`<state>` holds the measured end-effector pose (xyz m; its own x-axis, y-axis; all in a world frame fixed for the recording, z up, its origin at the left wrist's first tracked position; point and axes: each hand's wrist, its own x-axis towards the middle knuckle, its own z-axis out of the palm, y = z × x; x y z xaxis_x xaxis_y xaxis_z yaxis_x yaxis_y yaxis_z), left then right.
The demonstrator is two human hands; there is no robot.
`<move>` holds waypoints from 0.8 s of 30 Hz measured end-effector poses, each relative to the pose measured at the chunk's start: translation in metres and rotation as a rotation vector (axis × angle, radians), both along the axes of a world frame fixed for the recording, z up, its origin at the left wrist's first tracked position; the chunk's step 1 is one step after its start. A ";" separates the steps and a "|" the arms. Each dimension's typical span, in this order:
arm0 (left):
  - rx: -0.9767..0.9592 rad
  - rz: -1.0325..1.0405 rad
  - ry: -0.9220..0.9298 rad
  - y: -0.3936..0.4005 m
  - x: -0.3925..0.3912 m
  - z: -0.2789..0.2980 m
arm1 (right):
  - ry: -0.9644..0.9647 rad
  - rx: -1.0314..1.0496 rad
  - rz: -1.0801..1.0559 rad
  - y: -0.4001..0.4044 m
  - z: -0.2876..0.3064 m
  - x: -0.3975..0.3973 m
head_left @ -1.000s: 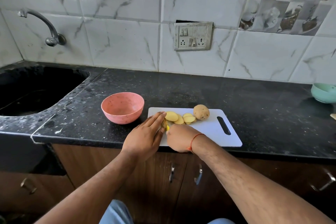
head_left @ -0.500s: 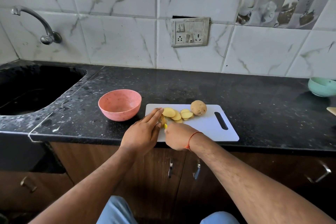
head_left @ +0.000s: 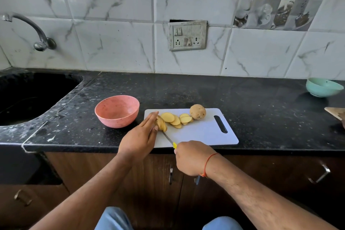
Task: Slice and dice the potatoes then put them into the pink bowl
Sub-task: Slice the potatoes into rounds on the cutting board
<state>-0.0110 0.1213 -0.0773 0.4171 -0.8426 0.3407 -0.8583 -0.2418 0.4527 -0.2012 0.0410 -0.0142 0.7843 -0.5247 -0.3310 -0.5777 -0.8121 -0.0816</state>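
Potato slices [head_left: 172,119] lie on the white board [head_left: 201,132] beside the pink bowl [head_left: 117,111] on the black worktop [head_left: 261,102], left hand [head_left: 139,136] fingers steadying a cut potato [head_left: 161,123], right hand [head_left: 192,158] clenched round the knife [head_left: 169,139].

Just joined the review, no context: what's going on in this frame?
A person is slicing potatoes on a white cutting board. The left hand steadies a partly cut potato; the right hand grips a yellow-handled knife with its blade at that potato. Slices and a whole potato lie on the board. The pink bowl looks empty.
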 end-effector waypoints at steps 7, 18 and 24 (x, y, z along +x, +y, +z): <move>-0.024 -0.007 0.027 -0.001 0.005 -0.008 | -0.149 0.067 -0.100 -0.012 -0.008 -0.022; -0.044 0.067 0.107 -0.001 0.004 -0.006 | -0.402 0.325 -0.253 -0.043 0.004 -0.042; -0.059 0.028 0.333 -0.003 0.025 -0.003 | -0.271 0.104 -0.104 -0.046 0.004 -0.018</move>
<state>0.0135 0.1183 -0.0803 0.5366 -0.8119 0.2298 -0.6543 -0.2284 0.7209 -0.2196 -0.0048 -0.0104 0.7953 -0.5808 -0.1735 -0.6031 -0.7291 -0.3236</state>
